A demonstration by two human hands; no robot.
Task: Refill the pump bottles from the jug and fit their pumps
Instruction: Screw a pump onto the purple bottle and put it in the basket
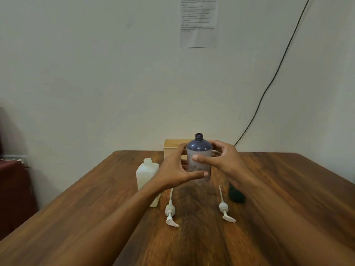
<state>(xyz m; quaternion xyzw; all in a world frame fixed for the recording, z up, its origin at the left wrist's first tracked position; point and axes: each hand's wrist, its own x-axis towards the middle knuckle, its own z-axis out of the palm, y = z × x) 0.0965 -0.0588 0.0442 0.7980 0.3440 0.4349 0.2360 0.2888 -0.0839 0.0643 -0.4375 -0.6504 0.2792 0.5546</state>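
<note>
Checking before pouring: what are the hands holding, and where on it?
The blue bottle, by its body: left hand wraps its left side, right hand its right side. Neck untouched.

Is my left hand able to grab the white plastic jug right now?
Probably not yet: the left hand holds the blue-topped plastic bottle together with the right hand. The white plastic jug stands right by that forearm, otherwise unblocked.

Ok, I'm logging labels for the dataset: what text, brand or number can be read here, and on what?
Paper sheet on the wall: printed headings and lines, too small and blurred to read.
Blue pump bottle: faint pattern only, no readable words.
White jug: no label visible.
</note>
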